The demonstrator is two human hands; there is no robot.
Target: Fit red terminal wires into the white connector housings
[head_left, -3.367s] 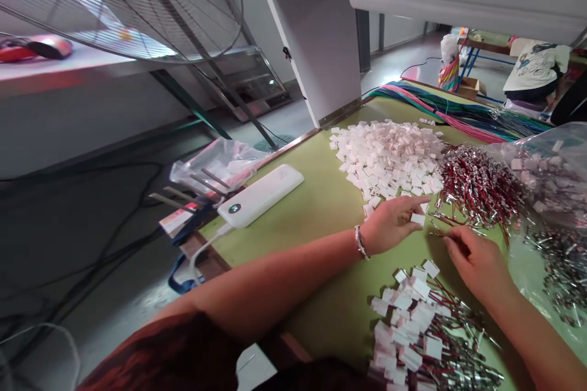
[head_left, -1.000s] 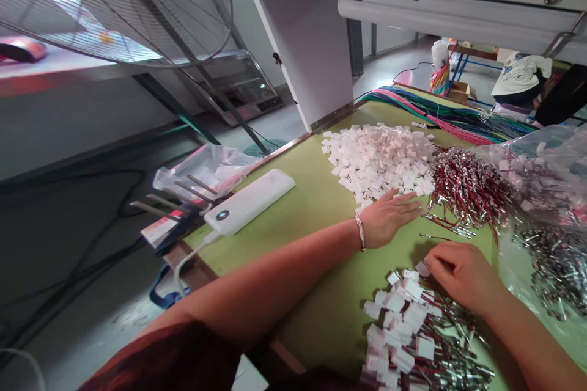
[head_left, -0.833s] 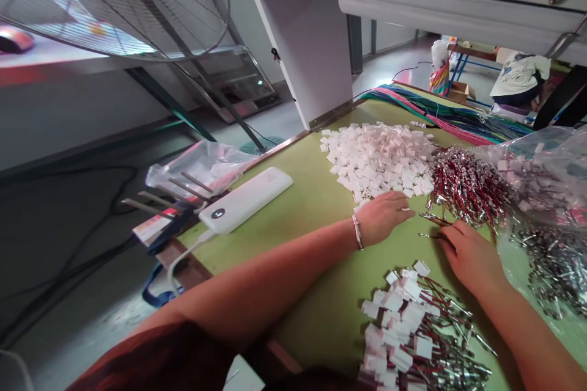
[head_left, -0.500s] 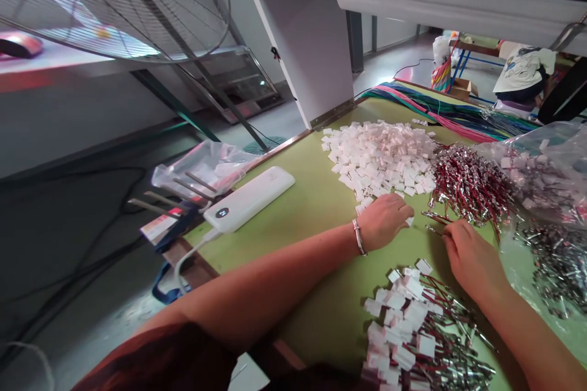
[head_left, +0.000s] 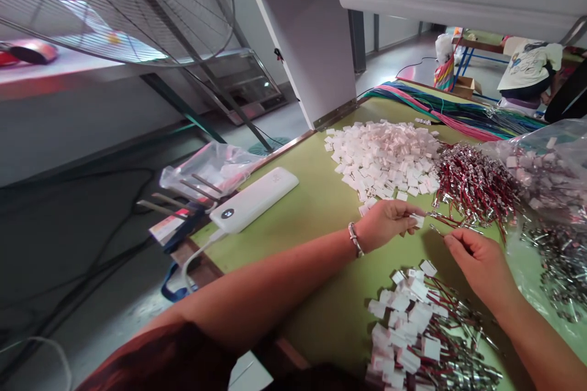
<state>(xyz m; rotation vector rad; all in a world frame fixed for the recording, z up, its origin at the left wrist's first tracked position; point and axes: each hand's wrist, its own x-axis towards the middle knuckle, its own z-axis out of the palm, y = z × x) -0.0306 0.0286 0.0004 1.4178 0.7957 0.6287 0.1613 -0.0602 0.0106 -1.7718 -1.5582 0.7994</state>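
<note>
My left hand point(head_left: 385, 223) pinches a small white plastic connector housing point(head_left: 417, 220) between thumb and fingers. Just right of it, my right hand point(head_left: 474, 256) is closed on a short red wire with a metal terminal point(head_left: 435, 230) pointing toward the housing; the two look slightly apart. Behind my hands lie a heap of loose white housings point(head_left: 385, 153) and a bundle of red wires with metal terminals point(head_left: 477, 183). Nearer to me is a pile of housings with wires in them point(head_left: 413, 324).
A white power bank point(head_left: 254, 198) with a cable lies at the table's left edge. Clear bags of parts point(head_left: 545, 177) sit at the right. Long coloured wires point(head_left: 449, 110) stretch along the back. A fan point(head_left: 114, 6) stands at left; a person point(head_left: 529, 70) sits far behind.
My left hand has lifted a housing away from the heap's edge and moved slightly right. My right hand's grip has shifted, and its wire now points at the housing.
</note>
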